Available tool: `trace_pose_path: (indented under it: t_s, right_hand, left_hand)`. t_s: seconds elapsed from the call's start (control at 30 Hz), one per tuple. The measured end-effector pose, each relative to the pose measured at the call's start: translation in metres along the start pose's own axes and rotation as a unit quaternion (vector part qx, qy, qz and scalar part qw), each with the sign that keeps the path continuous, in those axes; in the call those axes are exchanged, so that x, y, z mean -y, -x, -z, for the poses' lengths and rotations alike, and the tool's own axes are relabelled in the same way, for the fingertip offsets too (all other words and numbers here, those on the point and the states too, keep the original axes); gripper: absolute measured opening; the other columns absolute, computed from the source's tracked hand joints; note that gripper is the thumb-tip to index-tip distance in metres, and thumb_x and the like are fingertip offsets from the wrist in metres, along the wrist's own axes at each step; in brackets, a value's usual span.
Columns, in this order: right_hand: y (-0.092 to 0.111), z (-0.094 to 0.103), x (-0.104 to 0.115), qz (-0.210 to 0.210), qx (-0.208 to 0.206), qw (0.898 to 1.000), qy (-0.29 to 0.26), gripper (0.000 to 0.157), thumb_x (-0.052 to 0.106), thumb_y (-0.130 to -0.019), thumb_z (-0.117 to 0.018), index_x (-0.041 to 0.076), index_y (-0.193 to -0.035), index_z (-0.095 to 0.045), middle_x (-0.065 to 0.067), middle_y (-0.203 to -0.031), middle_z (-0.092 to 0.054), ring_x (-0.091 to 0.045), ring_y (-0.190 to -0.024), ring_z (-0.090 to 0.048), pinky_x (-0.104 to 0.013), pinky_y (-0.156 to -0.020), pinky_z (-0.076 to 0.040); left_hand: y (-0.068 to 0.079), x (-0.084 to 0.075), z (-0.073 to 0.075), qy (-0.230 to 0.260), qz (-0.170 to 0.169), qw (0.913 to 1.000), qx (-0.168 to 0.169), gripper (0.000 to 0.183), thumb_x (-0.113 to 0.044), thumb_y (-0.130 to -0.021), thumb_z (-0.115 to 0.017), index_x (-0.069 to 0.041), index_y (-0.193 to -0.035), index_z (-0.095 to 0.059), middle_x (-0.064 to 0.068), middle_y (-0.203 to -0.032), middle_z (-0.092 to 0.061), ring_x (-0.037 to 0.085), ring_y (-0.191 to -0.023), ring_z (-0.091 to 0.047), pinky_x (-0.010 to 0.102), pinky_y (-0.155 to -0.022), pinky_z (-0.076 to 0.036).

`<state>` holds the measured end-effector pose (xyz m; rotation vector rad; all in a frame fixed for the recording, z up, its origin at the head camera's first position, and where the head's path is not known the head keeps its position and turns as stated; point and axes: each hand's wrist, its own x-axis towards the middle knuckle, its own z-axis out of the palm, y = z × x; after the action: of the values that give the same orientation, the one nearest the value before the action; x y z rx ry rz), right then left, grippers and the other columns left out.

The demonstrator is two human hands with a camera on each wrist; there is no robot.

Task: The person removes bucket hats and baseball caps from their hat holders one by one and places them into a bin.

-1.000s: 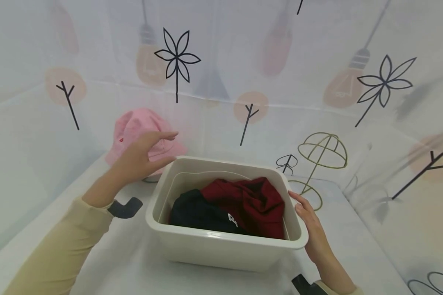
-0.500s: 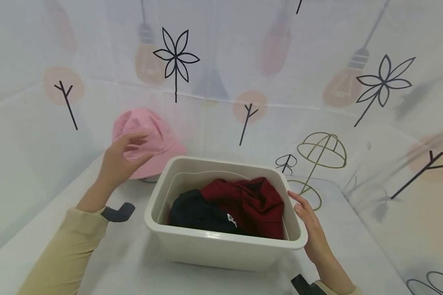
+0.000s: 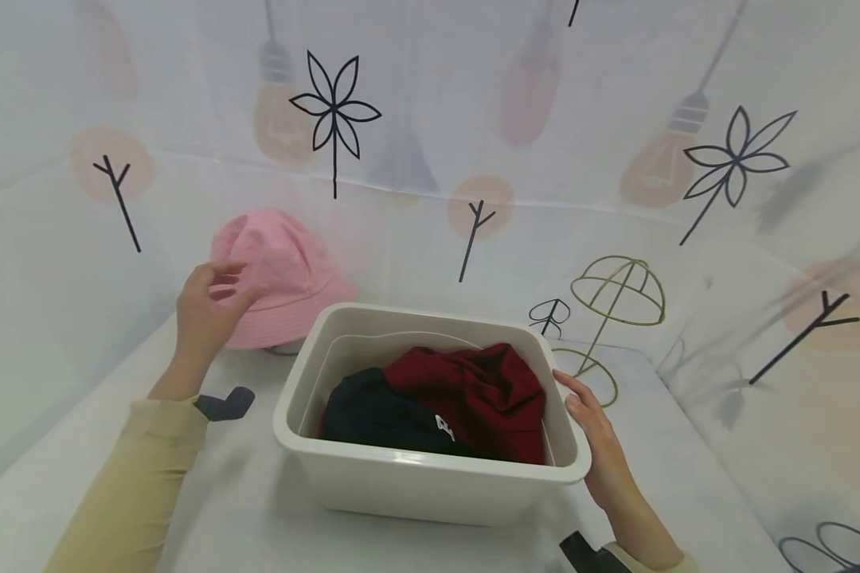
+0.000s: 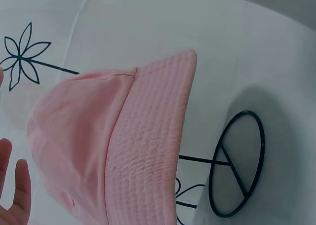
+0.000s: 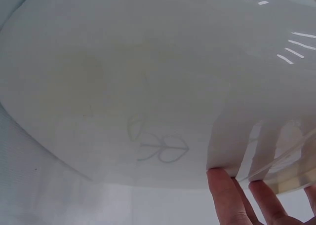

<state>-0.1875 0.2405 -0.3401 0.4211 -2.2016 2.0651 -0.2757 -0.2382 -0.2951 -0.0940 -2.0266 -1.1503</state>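
A pink bucket hat (image 3: 287, 263) sits on a wire stand (image 4: 261, 141) at the back left, brim tilted down. My left hand (image 3: 204, 310) is beside the hat's left side, fingers spread and bent, holding nothing. Part of that hand's fingers (image 4: 19, 190) shows at the left wrist view's edge, by the crown. A cream plastic bin (image 3: 430, 481) stands in the middle, containing a rumpled dark red cloth item (image 3: 487, 390) and a black one (image 3: 387, 414) with a white emblem. The fingers of my right hand (image 3: 605, 454) rest against the bin's right outer wall, just under the rim.
A bare gold wire hat stand (image 3: 612, 306) is behind the bin on the right. White cloth with printed flowers and bulbs covers the wall (image 3: 416, 103) and the table (image 3: 236, 509). Black straps (image 3: 225, 404) are around both wrists.
My left hand has drawn back leftward from the bin's far left corner to the hat's left side. My right hand stays at the bin, and the view has shifted slightly.
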Motion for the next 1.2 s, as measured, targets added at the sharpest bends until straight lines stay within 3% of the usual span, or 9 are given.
trace_pose_path:
  t_s: [0.23,0.43,0.6,0.73,0.97,1.1,1.2]
  right_hand:
    - [0.000,0.000,0.001,-0.004,0.000,1.000,0.004,0.041,0.024,-0.102,-0.031,0.012,-0.141,-0.035,-0.001,-0.131,-0.041,-0.012,-0.109,-0.048,-0.026,-0.081,-0.044]
    - [0.001,0.000,0.001,-0.002,-0.001,1.000,0.004,0.041,0.024,-0.102,-0.031,0.011,-0.141,-0.035,-0.001,-0.131,-0.042,-0.012,-0.109,-0.048,-0.026,-0.081,-0.044]
    - [0.001,0.000,0.000,0.000,0.000,1.000,0.002,0.041,0.024,-0.102,-0.031,0.010,-0.141,-0.035,0.000,-0.130,-0.042,-0.012,-0.109,-0.047,-0.026,-0.082,-0.044]
    - [0.000,-0.001,0.001,-0.003,-0.002,1.000,0.005,0.041,0.025,-0.102,-0.031,0.011,-0.141,-0.035,0.000,-0.131,-0.042,-0.012,-0.109,-0.047,-0.026,-0.082,-0.044]
    - [-0.002,-0.003,0.001,-0.013,0.002,1.000,0.011,0.042,0.026,-0.102,-0.031,0.011,-0.141,-0.034,-0.003,-0.131,-0.041,-0.014,-0.111,-0.046,-0.028,-0.083,-0.044]
    - [-0.001,-0.002,0.002,-0.015,-0.001,1.000,0.015,0.042,0.026,-0.102,-0.031,0.011,-0.141,-0.034,-0.002,-0.131,-0.041,-0.015,-0.111,-0.046,-0.028,-0.083,-0.044]
    - [0.000,-0.001,0.002,-0.015,-0.006,1.000,0.020,0.042,0.026,-0.102,-0.031,0.012,-0.141,-0.034,-0.003,-0.131,-0.042,-0.014,-0.110,-0.047,-0.028,-0.082,-0.044]
  left_hand:
    - [-0.011,0.012,-0.001,-0.008,0.041,0.9990,-0.015,0.047,-0.024,-0.080,-0.074,-0.001,-0.117,-0.057,0.007,-0.112,-0.051,0.022,-0.100,-0.051,0.022,-0.082,-0.047]
    - [-0.021,0.018,-0.002,-0.034,0.091,0.9952,-0.003,0.060,-0.038,-0.081,-0.071,-0.003,-0.125,-0.052,0.012,-0.121,-0.041,0.026,-0.109,-0.043,0.031,-0.084,-0.044]
    - [-0.028,0.021,-0.005,-0.049,0.092,0.9944,0.018,0.063,-0.039,-0.083,-0.068,-0.002,-0.129,-0.048,0.017,-0.125,-0.038,0.028,-0.113,-0.040,0.035,-0.086,-0.040]
    - [-0.033,0.025,-0.008,-0.048,0.089,0.9946,0.023,0.065,-0.034,-0.082,-0.071,-0.001,-0.132,-0.046,0.023,-0.130,-0.034,0.034,-0.119,-0.034,0.044,-0.095,-0.031]
    - [-0.035,0.033,-0.010,-0.040,0.176,0.9817,0.061,0.075,-0.040,-0.084,-0.065,-0.010,-0.144,-0.031,0.023,-0.143,-0.016,0.038,-0.131,-0.016,0.053,-0.103,-0.023]
    - [-0.036,0.034,-0.013,-0.016,0.177,0.9823,0.058,0.068,-0.034,-0.087,-0.063,-0.007,-0.142,-0.035,0.022,-0.143,-0.020,0.037,-0.131,-0.021,0.049,-0.105,-0.025]
    - [-0.040,0.034,-0.015,-0.002,0.178,0.9829,0.047,0.058,-0.031,-0.090,-0.058,-0.004,-0.138,-0.042,0.020,-0.143,-0.032,0.033,-0.131,-0.029,0.045,-0.106,-0.026]
